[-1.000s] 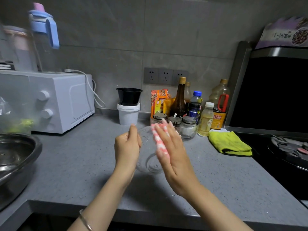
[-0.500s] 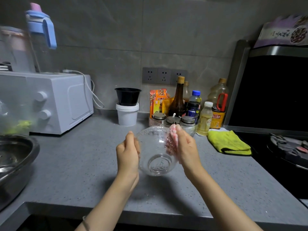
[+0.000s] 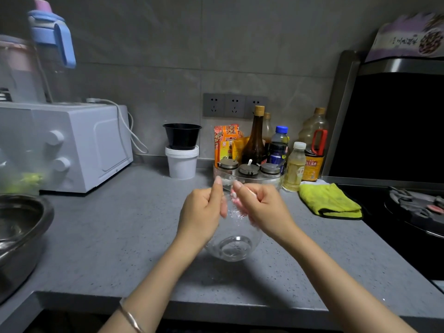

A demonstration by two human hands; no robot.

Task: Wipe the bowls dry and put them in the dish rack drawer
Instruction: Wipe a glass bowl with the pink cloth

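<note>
A clear glass bowl (image 3: 231,246) is held tilted above the grey counter, its base toward me. My left hand (image 3: 200,213) grips its left rim, thumb up along the edge. My right hand (image 3: 260,209) holds a pink-and-white cloth (image 3: 236,203) bunched against the bowl's upper rim, fingers curled round it. Most of the cloth is hidden by the hand.
A steel basin (image 3: 21,234) sits at the left edge beside a white microwave (image 3: 72,145). Behind the hands stand a white tub with a black cup (image 3: 182,150), bottles and spice jars (image 3: 249,168). A yellow cloth (image 3: 329,200) lies right, next to the black stove (image 3: 413,210).
The bowl has tipped further, base now toward me. My right hand moved with the cloth from the bowl's right side to its upper rim, close to my left hand.
</note>
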